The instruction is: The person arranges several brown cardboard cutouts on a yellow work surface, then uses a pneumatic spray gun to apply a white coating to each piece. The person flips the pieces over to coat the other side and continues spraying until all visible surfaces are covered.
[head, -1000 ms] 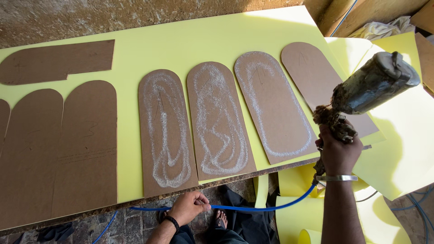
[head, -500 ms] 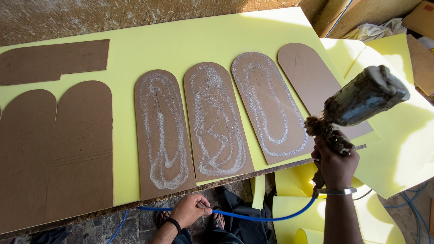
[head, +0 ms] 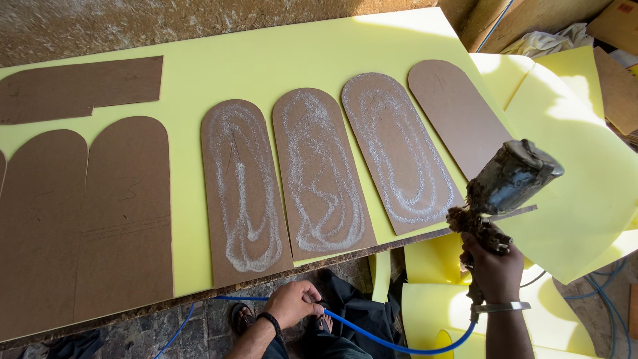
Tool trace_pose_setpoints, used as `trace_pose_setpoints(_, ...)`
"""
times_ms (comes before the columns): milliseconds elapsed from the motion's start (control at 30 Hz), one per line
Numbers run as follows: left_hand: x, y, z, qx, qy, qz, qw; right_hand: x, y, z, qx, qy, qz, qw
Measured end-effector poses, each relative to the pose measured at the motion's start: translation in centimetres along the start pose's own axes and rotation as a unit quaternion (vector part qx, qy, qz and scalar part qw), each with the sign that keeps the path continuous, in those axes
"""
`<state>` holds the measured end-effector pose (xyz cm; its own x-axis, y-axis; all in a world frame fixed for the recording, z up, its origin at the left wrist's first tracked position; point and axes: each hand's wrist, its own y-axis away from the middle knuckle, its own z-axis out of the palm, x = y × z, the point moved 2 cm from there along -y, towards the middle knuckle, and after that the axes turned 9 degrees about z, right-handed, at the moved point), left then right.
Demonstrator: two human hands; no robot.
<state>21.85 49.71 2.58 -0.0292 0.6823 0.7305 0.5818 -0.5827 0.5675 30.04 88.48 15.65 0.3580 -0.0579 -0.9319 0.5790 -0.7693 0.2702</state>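
My right hand [head: 495,269] grips a grimy, glue-crusted spray gun [head: 505,186] with a metal cup, held over the right end of the yellow foam sheet [head: 279,60]. My left hand [head: 292,302] holds the blue air hose [head: 392,339] below the table edge. Three arched brown boards [head: 319,173] in the middle carry white swirls of sprayed glue. A bare arched board [head: 458,116] lies just beyond the gun's nozzle.
Two more plain arched boards [head: 123,206] and a long brown offcut [head: 80,86] lie at the left. Loose yellow foam sheets [head: 585,166] overlap at the right. My sandalled feet [head: 242,318] stand on the stone floor. Cardboard pieces [head: 618,80] sit at the far right.
The spray gun has swung down and left, away from the bare board toward the table edge. My left hand has stayed on the hose.
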Motion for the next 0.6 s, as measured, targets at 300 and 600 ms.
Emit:
trace_pose_setpoints(300, 0.3, -0.3, -1.0, 0.050, -0.003, -0.012, 0.999, -6.3, -2.2, 1.1, 0.027, -0.075, -0.156, 0.985)
trace_pose_setpoints(600, 0.4, 0.7, 1.3, 0.003, -0.034, 0.017, 0.999, 0.9, 1.0, -2.8, 0.147, 0.136, -0.009, 0.980)
